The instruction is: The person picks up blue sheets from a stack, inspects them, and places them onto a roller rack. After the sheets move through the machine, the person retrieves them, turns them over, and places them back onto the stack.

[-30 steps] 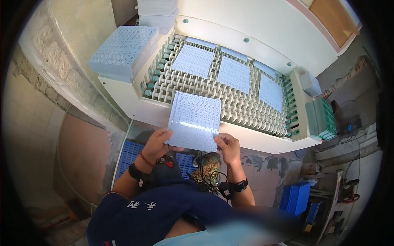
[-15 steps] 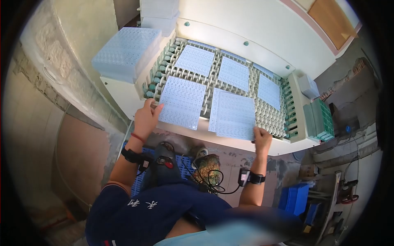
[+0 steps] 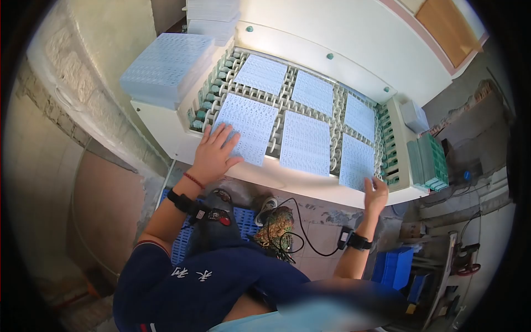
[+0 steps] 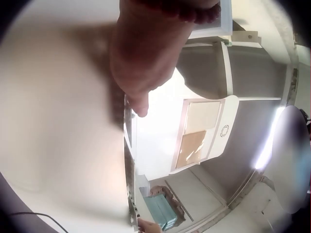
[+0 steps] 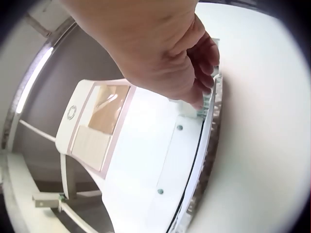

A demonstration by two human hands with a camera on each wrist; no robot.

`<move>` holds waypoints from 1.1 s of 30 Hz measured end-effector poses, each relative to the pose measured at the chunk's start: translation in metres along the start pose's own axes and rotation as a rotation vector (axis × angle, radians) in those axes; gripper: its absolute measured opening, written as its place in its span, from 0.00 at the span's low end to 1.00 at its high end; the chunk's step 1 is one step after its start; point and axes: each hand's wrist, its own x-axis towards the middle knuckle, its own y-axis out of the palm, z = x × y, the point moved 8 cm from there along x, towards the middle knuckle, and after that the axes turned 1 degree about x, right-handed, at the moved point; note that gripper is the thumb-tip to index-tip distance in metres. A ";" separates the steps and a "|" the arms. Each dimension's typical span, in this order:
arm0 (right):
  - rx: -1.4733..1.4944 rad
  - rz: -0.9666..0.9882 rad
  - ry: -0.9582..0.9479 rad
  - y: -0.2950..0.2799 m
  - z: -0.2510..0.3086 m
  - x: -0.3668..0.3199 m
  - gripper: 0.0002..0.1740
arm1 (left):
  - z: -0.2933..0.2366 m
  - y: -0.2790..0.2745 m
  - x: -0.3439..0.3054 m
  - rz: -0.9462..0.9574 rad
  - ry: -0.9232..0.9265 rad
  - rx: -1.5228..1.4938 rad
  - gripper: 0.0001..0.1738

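Pale blue perforated sheets lie in two rows on the machine's roller bed (image 3: 276,145). My left hand (image 3: 213,152) rests on the left near sheet (image 3: 248,124), its fingers straight and spread. At the near corner of the right near sheet (image 3: 355,160), my right hand (image 3: 376,196) has thumb and fingertips at the edge, with a gap between them. Between these two lies the middle near sheet (image 3: 305,143). In the right wrist view, the right fingers (image 5: 206,58) are bent over the bed's edge. The left wrist view shows the left hand (image 4: 146,58) above the machine's pale front.
A tall stack of sheets (image 3: 166,69) stands on the machine's left side, more stacks (image 3: 213,16) behind it. Green racks (image 3: 431,160) sit at the right end. A white hood (image 3: 343,33) borders the bed. Below are a cable (image 3: 310,243), a blue plastic grating (image 3: 243,218) and blue bins (image 3: 392,265).
The sheets both hands held together were laid out left to right as the near row. My right hand moved right; my left hand flattened onto its sheet. The farthest sheets disappeared under the hood.
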 end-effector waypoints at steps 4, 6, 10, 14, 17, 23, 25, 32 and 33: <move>0.197 0.190 -0.340 0.024 0.126 -0.025 0.25 | 0.002 0.003 0.008 0.030 0.000 0.007 0.28; 0.218 0.227 -0.494 0.042 0.167 -0.036 0.30 | 0.003 0.001 0.012 -0.003 0.023 0.044 0.28; 0.159 0.198 -0.552 0.074 0.197 -0.042 0.32 | 0.010 0.005 0.019 0.015 0.002 0.014 0.28; 0.166 0.202 -0.475 0.084 0.198 -0.030 0.32 | 0.018 0.012 0.028 0.023 -0.006 -0.008 0.27; 0.130 0.209 -0.451 0.087 0.197 -0.023 0.31 | 0.019 0.014 0.032 0.028 -0.003 0.007 0.28; 0.225 0.253 -0.439 0.069 0.216 -0.020 0.28 | -0.002 -0.065 0.027 -0.150 0.036 -0.073 0.27; 0.361 0.281 -0.509 0.057 0.238 -0.021 0.25 | -0.002 -0.124 0.016 -0.412 0.063 -0.065 0.24; 0.606 0.420 -0.650 0.041 0.338 -0.025 0.22 | 0.141 -0.207 -0.003 -0.797 -0.475 0.229 0.29; 0.662 0.435 -0.703 0.038 0.355 -0.027 0.22 | 0.163 -0.199 -0.002 -0.674 -0.571 0.161 0.31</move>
